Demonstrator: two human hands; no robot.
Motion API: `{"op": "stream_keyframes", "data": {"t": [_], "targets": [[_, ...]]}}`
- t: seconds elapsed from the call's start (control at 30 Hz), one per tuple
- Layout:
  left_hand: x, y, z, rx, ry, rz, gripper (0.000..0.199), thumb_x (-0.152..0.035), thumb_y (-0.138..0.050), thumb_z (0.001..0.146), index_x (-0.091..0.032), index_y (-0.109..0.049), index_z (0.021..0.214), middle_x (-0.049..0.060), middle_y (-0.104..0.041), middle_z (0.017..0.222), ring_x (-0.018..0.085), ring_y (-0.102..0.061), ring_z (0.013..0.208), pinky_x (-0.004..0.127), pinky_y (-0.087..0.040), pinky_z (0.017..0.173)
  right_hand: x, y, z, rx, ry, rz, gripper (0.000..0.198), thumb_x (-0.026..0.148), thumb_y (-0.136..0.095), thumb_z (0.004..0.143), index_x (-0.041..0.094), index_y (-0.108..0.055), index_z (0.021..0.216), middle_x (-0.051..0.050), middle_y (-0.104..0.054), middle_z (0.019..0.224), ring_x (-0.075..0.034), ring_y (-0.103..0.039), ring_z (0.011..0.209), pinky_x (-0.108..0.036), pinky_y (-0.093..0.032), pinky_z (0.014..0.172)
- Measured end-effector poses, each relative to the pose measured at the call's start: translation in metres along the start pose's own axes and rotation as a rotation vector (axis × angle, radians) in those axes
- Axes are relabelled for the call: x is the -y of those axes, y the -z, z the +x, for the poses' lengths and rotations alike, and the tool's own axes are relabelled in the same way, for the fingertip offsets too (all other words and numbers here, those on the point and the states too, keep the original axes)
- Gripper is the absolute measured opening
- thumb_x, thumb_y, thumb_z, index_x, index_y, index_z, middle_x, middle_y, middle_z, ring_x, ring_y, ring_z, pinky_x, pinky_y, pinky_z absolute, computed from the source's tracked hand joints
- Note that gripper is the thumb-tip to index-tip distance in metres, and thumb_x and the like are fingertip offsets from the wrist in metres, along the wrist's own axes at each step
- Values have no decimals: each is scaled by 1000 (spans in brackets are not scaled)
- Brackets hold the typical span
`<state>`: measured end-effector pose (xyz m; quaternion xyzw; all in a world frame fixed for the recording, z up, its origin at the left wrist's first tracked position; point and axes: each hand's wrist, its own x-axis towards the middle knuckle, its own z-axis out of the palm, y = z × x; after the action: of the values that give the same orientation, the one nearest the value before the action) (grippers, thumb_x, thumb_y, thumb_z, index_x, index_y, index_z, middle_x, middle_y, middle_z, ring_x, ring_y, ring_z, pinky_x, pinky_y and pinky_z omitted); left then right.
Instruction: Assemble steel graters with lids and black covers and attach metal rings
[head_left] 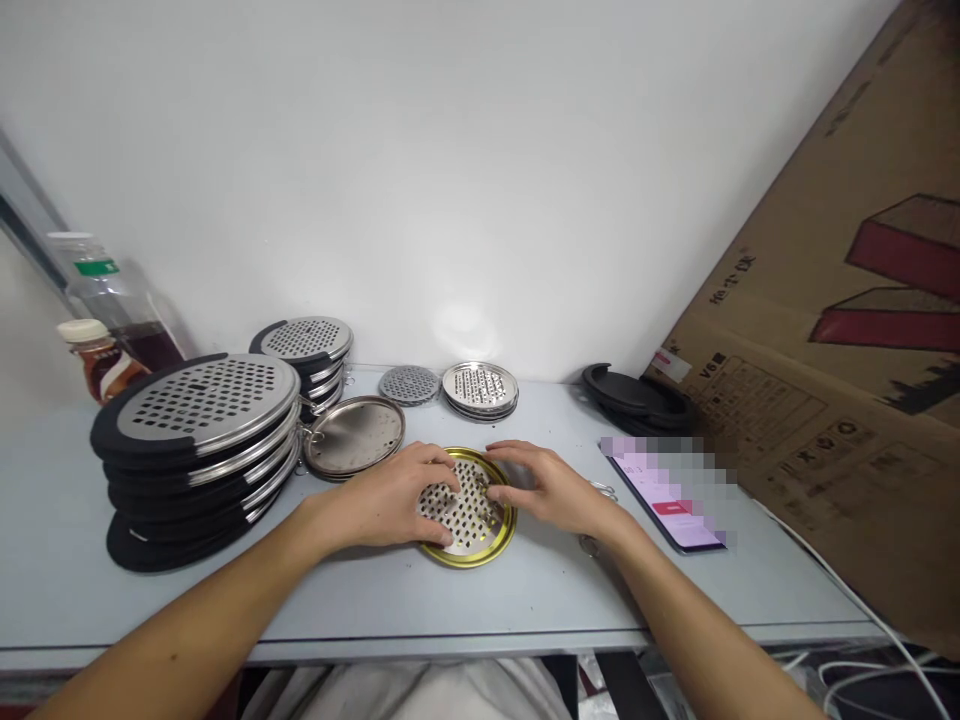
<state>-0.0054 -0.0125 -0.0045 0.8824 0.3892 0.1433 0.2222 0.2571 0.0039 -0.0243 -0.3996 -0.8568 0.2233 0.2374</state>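
Note:
In front of me, a perforated metal grater disc (471, 515) lies in a round gold-rimmed dish (480, 560) on the table. My left hand (397, 495) reaches over its left side, thumb and fingers curved onto the disc. From the right, my right hand (551, 488) curls at the opposite side, thumb on the disc and fingers by the far rim. Both hands hide parts of the rim. Behind my left hand sits a shallow round metal lid (356, 433) with small wire clasps. Small metal clasps (590, 545) lie by my right wrist.
At left rise a large stack of black-edged grater discs (210, 400) and a smaller one (311, 340), with bottles (112, 300) behind. Along the wall lie a grey perforated disc (409, 383), stacked silver discs (480, 388) and black rings (637, 400). A phone (667, 500) and cardboard box (825, 400) are right.

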Motion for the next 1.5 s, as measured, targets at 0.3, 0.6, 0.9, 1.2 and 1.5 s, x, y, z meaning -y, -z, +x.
{"op": "stream_keyframes", "data": {"t": [0.3, 0.6, 0.9, 1.2, 1.5], "targets": [[-1, -3, -2, -1, -5, 45, 54, -43, -75, 73, -28, -60, 122, 4, -50, 137, 26, -46, 126, 37, -36, 107, -4, -33, 9, -167, -25, -157, 36, 2, -42, 85, 16, -70, 103, -11, -65, 110, -25, -58, 104, -41, -48, 94], [-4, -1, -1, 24, -18, 73, 70, -49, -78, 68, -28, -55, 130, 6, -58, 129, 29, -51, 119, 40, -39, 101, -5, -43, 10, -190, -49, -163, 39, 3, -40, 85, 17, -70, 106, -12, -64, 111, -26, -56, 105, -45, -47, 94], [-5, -5, -2, 39, 11, 103, 66, -41, -77, 69, -32, -56, 130, 5, -54, 135, 29, -48, 123, 40, -37, 104, -12, -45, 9, -205, -26, -94, 39, 3, -41, 85, 19, -70, 106, -11, -61, 114, -24, -55, 108, -42, -46, 96], [-5, -6, -1, 39, 17, 90, 65, -41, -77, 69, -32, -56, 130, 5, -54, 136, 29, -48, 124, 40, -35, 105, -17, -40, 10, -168, 39, -96, 45, -1, -43, 80, 22, -72, 105, -9, -55, 124, -26, -49, 119, -44, -43, 102], [-3, -7, -3, 16, 4, 74, 70, -42, -80, 67, -29, -54, 131, 7, -57, 128, 29, -50, 119, 40, -39, 102, -10, -35, 10, -275, -46, -74, 37, 6, -46, 85, 20, -67, 111, -11, -60, 116, -25, -57, 110, -42, -48, 97]]}}
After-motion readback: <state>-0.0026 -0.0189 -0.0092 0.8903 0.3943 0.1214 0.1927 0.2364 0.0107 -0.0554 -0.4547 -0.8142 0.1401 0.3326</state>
